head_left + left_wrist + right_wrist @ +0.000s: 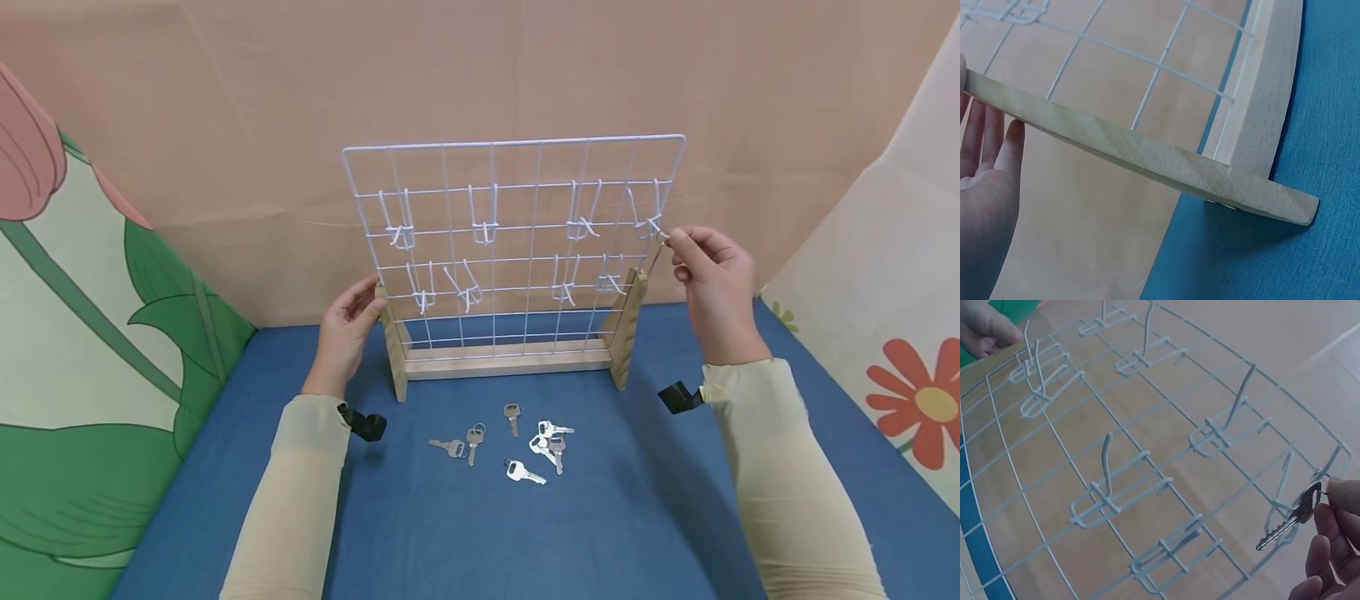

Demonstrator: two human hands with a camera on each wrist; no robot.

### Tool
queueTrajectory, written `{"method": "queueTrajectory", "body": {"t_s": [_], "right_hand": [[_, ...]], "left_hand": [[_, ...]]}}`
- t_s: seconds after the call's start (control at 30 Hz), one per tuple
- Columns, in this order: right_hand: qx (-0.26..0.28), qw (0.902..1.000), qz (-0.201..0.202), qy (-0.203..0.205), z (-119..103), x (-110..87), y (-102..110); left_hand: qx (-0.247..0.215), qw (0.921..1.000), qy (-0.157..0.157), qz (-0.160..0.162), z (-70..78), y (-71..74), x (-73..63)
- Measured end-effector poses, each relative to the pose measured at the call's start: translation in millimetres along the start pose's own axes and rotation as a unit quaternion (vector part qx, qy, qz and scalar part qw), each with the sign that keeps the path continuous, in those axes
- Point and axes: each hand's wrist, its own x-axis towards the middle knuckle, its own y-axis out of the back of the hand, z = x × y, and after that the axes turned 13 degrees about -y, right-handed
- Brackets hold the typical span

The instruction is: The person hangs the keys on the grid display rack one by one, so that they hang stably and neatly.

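Below the right fingers [705, 238], a soft shadow [663, 467] fell and glare whitened some keys [526, 473]. Wrist views looked dimmer.

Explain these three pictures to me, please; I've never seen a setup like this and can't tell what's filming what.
There is no robot here, just a person's two bare hands. The widest picture comes from a head camera looking forward and down. The other two come from cameras worn on the wrists, each watching its own hand's work.

On the blue surface stands a white wire rack with hooks and wooden side posts. Several loose keys lie in front of it.

The left hand grips one side post. The right hand holds a key at the hook nearest the rack's upper right corner; I can't tell whether it hangs there yet.
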Motion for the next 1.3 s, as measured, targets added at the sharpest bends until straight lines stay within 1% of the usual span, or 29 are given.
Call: {"method": "queueTrajectory", "body": {"t_s": [0.1,0.2,0.43,0.6,0.67,0.73,0.8,0.87,0.93,1.0,1.03,1.1,1.13,1.23,1.3], "right_hand": [[0.02,0.9994,-0.005,-0.026,0.5,3.5,2.0],[0.017,0.9991,-0.003,-0.038,1.6,5.8,3.2],[0.004,0.999,-0.004,-0.044,5.3,7.0,5.4],[0.001,0.9991,-0.01,-0.041,8.6,-1.0,7.7],[-0.014,0.9989,-0.015,-0.042,11.2,-7.9,9.4],[-0.044,0.9976,-0.025,-0.047,15.1,-16.7,11.9],[-0.085,0.9942,-0.038,-0.054,21.3,-26.3,15.4],[-0.136,0.9875,-0.052,-0.061,29.1,-36.8,19.5],[-0.192,0.9766,-0.071,-0.065,38.2,-46.2,23.4],[-0.261,0.959,-0.09,-0.066,48.8,-53.4,26.5],[-0.298,0.9466,-0.1,-0.069,53.9,-56.3,27.9],[-0.366,0.9188,-0.129,-0.075,65.0,-60.4,29.5],[-0.397,0.9028,-0.144,-0.08,70.7,-61.8,30.2],[-0.456,0.8628,-0.191,-0.106,87.9,-64.3,31.6],[-0.479,0.8427,-0.217,-0.116,100.6,-65.1,32.8]], "left_hand": [[0.001,1.0,-0.001,-0.004,-0.3,0.1,0.1],[0.012,0.9999,0.002,-0.003,-0.2,0.5,0.4],[0.047,0.9989,-0.001,-0.001,3.5,0.1,-1.8],[0.087,0.9961,-0.008,0.011,11.6,-5.3,-7.1],[0.096,0.9953,-0.005,0.015,14.2,-6.7,-7.1],[0.097,0.9952,0.0,0.013,16.2,-6.7,-5.8],[0.096,0.9954,0.003,0.008,16.8,-5.5,-3.8],[0.09,0.9959,0.004,0.002,16.3,-3.9,-2.5],[0.087,0.9962,0.002,-0.003,15.7,-2.8,-1.9],[0.08,0.9968,0.0,-0.005,14.8,-2.1,-1.5],[0.078,0.9969,-0.001,-0.004,14.6,-2.0,-1.4],[0.077,0.997,-0.002,-0.002,14.2,-2.3,-1.3],[0.077,0.9971,-0.003,-0.001,13.7,-2.3,-1.2],[0.08,0.9968,-0.002,0.003,12.2,-2.5,-0.9],[0.077,0.997,0.0,0.004,10.8,-2.8,-1.0]]}}
